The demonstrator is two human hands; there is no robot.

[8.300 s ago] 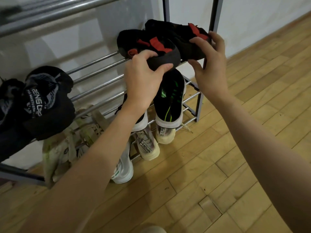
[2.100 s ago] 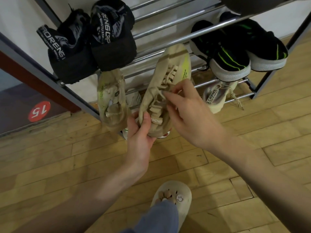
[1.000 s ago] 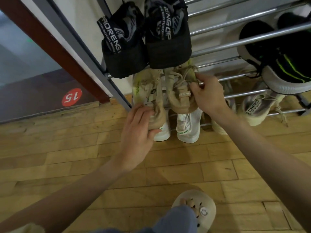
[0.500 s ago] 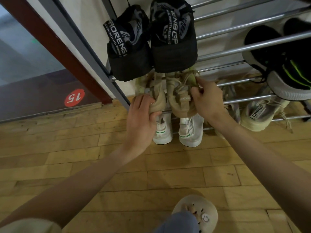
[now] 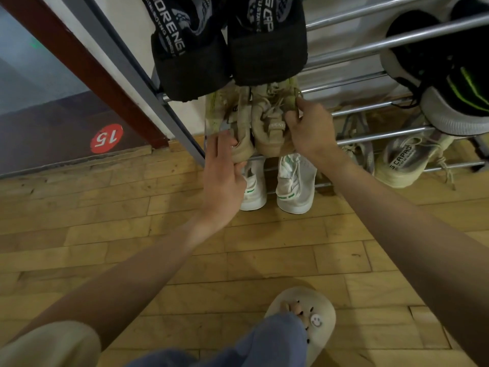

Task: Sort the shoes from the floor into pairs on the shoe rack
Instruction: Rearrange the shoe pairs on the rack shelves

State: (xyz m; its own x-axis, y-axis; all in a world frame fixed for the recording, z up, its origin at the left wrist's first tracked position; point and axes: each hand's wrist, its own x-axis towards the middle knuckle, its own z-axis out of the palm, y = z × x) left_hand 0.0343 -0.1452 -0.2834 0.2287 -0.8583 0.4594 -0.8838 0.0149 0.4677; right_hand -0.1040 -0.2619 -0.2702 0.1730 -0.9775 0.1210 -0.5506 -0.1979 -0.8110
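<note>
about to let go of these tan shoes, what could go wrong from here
The tan shoes hang heel-first over the front bar, so they may slide off when the left hand and right hand release. Their loose laces could snag the fingers. A fall would likely hit the white sneakers below.

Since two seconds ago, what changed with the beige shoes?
The right beige shoe went from mid-air onto the rack beside the left beige shoe. The left hand switched to the left shoe's heel; the right hand keeps gripping its shoe. Other pairs unchanged.
</note>
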